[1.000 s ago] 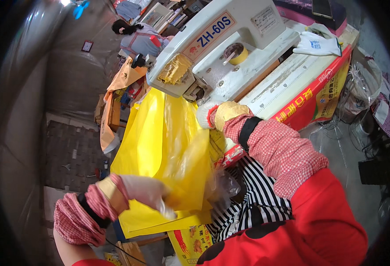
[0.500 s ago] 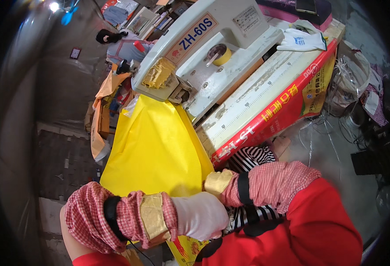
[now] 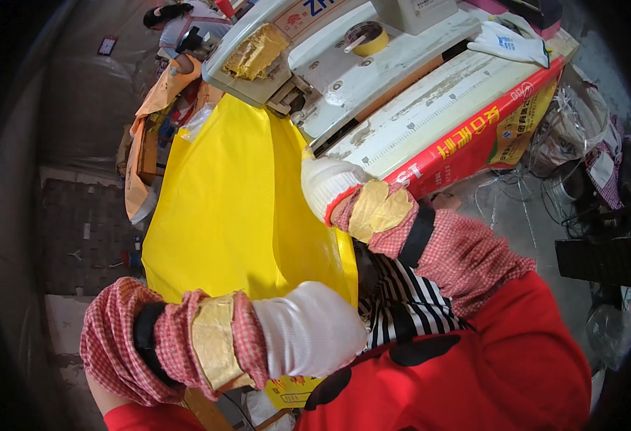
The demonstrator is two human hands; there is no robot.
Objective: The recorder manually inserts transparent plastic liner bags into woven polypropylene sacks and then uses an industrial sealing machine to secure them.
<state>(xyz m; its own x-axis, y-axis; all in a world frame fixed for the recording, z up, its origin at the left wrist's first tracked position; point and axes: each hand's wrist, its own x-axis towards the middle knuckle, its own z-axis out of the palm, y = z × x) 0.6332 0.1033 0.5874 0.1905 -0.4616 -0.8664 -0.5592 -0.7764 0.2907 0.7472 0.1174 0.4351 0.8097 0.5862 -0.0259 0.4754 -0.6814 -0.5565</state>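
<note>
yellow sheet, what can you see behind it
Past its left edge, farther back, an orange sheet and dark floor show. Whatever lies directly behind the yellow sheet is covered; the left hand hides part of its lower edge.

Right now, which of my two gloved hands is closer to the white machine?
Your right hand: it is just below the machine, beside the yellow sheet. Your left hand is farther off, close to your red top.
</note>
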